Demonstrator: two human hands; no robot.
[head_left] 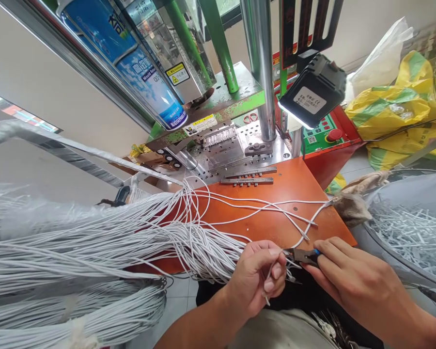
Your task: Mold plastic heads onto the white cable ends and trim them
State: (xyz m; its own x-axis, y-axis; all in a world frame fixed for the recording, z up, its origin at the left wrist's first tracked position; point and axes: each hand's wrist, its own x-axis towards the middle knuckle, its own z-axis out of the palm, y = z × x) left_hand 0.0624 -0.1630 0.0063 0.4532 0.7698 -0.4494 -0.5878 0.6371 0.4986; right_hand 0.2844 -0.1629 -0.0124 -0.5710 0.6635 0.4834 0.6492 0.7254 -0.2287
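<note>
My left hand [259, 276] is closed, with thumb and fingers pinching a white cable [268, 287] whose short end hangs below the fingers. In my right hand [356, 276] are small cutting pliers [301, 256] with a bit of blue on the handle. Their jaws point left and come right up to my left fingertips; whether they touch the cable I cannot tell. Just left of my left hand lies a thick bundle of white cables [203, 245], spread over the orange table [240, 218]. A few loose cable ends [308, 223] reach across the table toward the right.
A green-framed press [247, 92] stands behind the table, with metal mould bars [249, 181] at its front. A blue spray can [160, 92] and a lit lamp [312, 89] hang above. To the right are a red control box [334, 140] and a bin of white scraps [414, 237].
</note>
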